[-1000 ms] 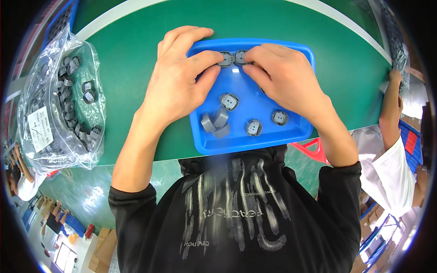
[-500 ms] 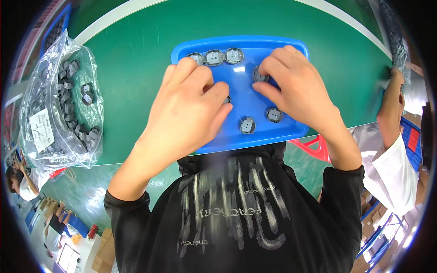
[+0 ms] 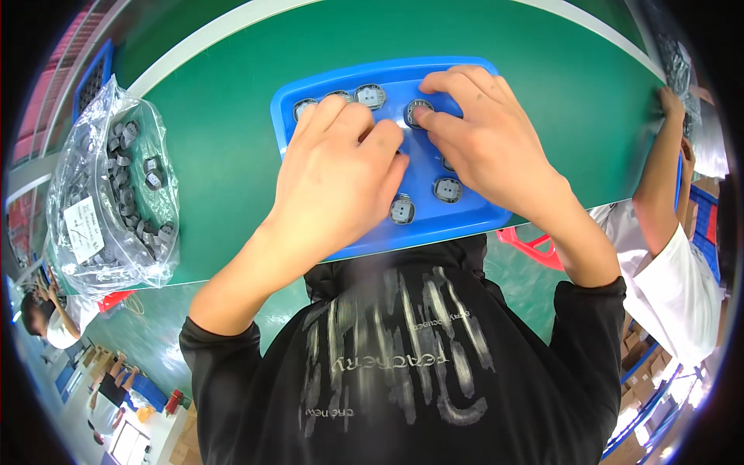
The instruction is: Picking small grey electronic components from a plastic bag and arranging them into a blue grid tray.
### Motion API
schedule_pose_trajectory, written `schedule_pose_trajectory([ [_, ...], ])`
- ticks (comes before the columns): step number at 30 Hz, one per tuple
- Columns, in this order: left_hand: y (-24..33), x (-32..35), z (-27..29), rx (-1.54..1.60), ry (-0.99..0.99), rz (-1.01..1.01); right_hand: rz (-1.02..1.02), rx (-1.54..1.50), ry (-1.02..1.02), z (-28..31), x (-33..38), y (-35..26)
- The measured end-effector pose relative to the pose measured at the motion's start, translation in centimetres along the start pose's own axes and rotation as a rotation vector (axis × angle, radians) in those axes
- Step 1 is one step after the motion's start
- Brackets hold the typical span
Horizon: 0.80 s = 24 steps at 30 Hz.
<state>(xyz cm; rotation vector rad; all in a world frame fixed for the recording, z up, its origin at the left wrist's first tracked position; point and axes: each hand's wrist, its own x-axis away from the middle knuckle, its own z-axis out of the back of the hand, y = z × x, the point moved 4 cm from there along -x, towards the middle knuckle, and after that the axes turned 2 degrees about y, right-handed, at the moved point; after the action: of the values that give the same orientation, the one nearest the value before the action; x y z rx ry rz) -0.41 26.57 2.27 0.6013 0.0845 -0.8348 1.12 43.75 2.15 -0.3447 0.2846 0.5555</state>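
A shallow blue tray (image 3: 391,245) holds several small, round grey plastic parts with pale inner faces, including a near part (image 3: 402,209) and a far part (image 3: 370,97). My left hand (image 3: 337,170) is over the tray's left half, its fingers curled and thumb against the index finger; whatever they pinch is hidden. Above the tray's right half, my right hand (image 3: 492,143) has its thumb on a grey round part (image 3: 418,114), with the index finger bent over the part's far side. Another part (image 3: 447,190) lies below that hand, and one more is partly covered by it.
On the green table (image 3: 225,155), a clear plastic bag (image 3: 116,194) of similar grey parts lies at the left. A red plastic handle-like piece (image 3: 531,246) shows below the table edge. At the right, another person's arm (image 3: 661,159) reaches to dark plastic wrapping.
The blue tray has shifted a little left with its parts. My right hand and its grey part moved left and slightly away. The part glimpsed at my left fingertips is now hidden.
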Motion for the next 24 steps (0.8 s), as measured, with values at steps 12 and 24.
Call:
schedule_pose_trajectory([
  [12, 0.4, -1.2, -1.0, -0.036, 0.050, -0.117, -0.077, 0.069, -0.025, 0.8, 0.4, 1.9],
  [24, -0.7, -3.1, -1.8, -0.125, 0.106, -0.170, 0.016, 0.008, -0.020, 0.3, -0.1, 3.9],
])
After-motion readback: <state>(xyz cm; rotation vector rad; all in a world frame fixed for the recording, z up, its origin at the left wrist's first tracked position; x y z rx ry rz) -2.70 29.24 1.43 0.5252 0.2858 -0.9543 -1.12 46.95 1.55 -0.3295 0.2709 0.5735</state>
